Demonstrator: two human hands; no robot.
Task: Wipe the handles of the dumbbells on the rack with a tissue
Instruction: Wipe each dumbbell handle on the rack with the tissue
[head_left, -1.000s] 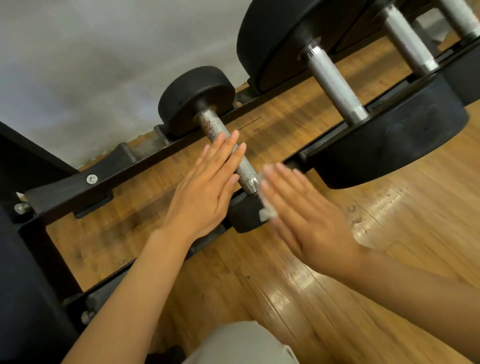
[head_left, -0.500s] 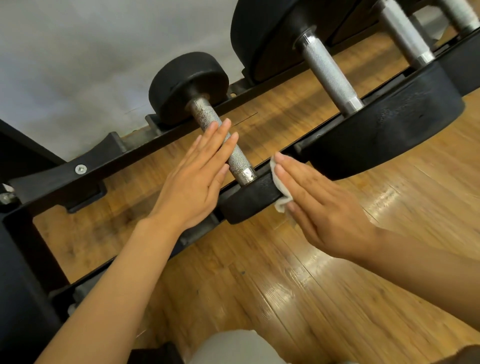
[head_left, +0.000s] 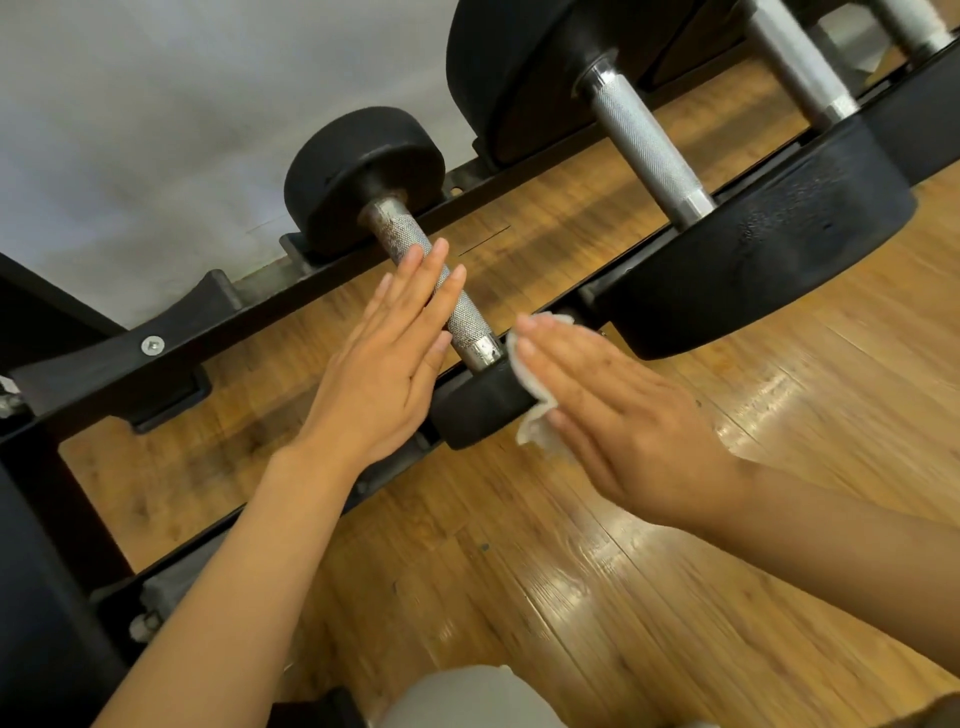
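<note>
A small black dumbbell lies on the rack (head_left: 249, 325), its worn knurled metal handle (head_left: 462, 322) running from the far head (head_left: 363, 171) to the near head (head_left: 478, 410). My left hand (head_left: 384, 364) is flat with straight fingers laid against the left side of that handle. My right hand (head_left: 608, 415) is flat too, fingers straight, pressing a crumpled white tissue (head_left: 530, 384) against the right side of the near head, just beside the handle's end.
A larger dumbbell with a bright knurled handle (head_left: 644, 140) and a big black near head (head_left: 753, 244) sits to the right on the rack. More handles (head_left: 800, 62) stand further right. Wooden floor (head_left: 675, 597) below, grey wall behind.
The view shifted slightly. My right hand with the tissue slid along the near head, fingertips now closer to the handle's end. My left hand stays flat on the handle.
</note>
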